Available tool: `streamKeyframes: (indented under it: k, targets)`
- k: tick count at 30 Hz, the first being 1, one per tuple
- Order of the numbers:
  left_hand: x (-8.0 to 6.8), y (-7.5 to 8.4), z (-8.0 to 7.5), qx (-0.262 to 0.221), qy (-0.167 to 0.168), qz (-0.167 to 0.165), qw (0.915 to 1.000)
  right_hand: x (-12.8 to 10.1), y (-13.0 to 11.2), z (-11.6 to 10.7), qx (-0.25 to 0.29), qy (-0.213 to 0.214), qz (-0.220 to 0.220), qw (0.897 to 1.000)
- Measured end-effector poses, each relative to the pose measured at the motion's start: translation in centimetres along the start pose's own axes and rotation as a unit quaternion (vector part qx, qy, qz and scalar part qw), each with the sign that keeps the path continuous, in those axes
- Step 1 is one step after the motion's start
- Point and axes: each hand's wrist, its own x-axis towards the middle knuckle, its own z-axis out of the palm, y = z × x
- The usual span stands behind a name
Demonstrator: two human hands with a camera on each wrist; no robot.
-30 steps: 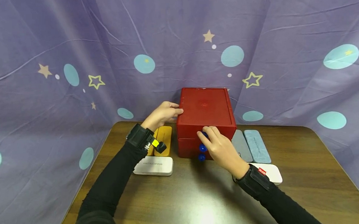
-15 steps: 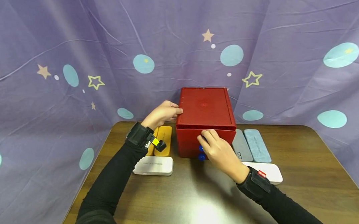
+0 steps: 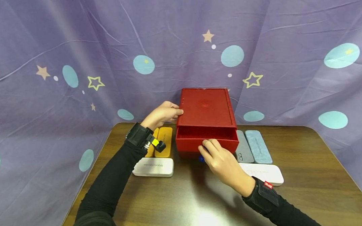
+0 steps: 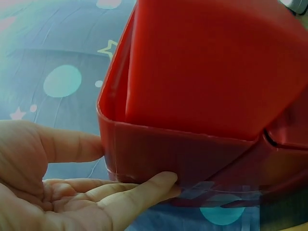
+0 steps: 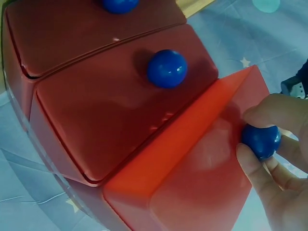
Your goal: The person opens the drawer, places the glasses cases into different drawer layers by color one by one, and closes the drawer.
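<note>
A red plastic drawer cabinet (image 3: 205, 108) with blue round knobs stands at the back of the table. Its top drawer (image 3: 186, 143) is pulled partway out, and the bare inside shows in the head view. With thumb and fingers, my right hand (image 3: 224, 163) pinches that drawer's blue knob (image 5: 261, 141). Below it, the middle drawer with its knob (image 5: 167, 69) is closed. My left hand (image 3: 163, 115) rests against the cabinet's left side, thumb at the top edge. In the left wrist view its fingers (image 4: 144, 195) lie fairly straight along the side wall.
Left of the cabinet lie yellow cases (image 3: 165, 142) and a white case (image 3: 153, 167). On the right are a grey case (image 3: 243, 149) with a glasses mark, a light blue case (image 3: 258, 146) and another white case (image 3: 264, 173). A patterned purple curtain (image 3: 178, 42) hangs directly behind.
My right hand has drawn the top drawer out toward me, from fully closed to partway out. My left hand has stayed at the cabinet's left side.
</note>
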Motion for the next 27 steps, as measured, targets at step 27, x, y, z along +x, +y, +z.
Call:
streamKeyframes:
  k: [27]
  targets:
    - [0.2, -0.3, -0.2, -0.004, -0.013, 0.009, 0.9999, -0.6, -2.8, -2.2, 0.000, 0.017, -0.010, 1.000]
